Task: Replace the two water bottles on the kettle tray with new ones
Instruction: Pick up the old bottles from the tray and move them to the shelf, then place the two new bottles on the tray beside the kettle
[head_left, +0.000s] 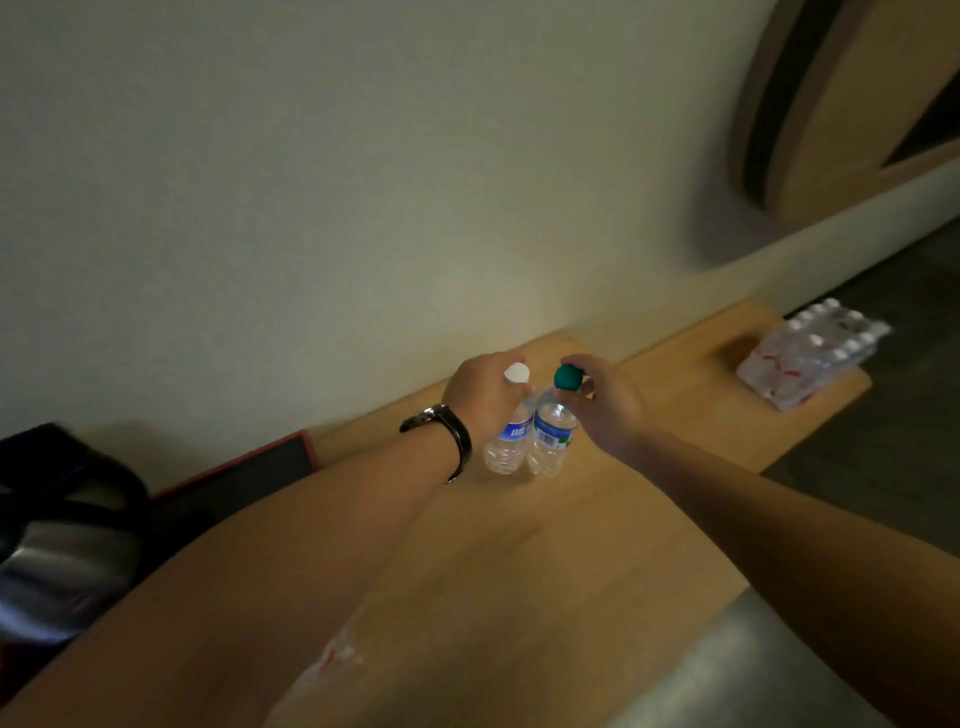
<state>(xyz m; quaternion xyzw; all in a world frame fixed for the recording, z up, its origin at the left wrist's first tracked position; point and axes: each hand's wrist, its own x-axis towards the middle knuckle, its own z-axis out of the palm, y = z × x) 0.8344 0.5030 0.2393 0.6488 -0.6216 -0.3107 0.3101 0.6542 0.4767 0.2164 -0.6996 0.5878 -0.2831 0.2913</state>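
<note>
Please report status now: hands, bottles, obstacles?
Left hand on white-cap bottle. Right hand on green-cap bottle. Both upright on desk, off tray. No obstacles.

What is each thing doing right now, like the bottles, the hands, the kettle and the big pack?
White-capped bottle: upright on the table, cap on, held by the left hand.
Green-capped bottle: upright, cap on, touching the other bottle, right hand at its cap.
Pack of bottles: wrapped, lying at the table's far end.
Kettle: at the left edge, blurred, lid state unclear.
Watch: strapped on the left wrist.
</note>
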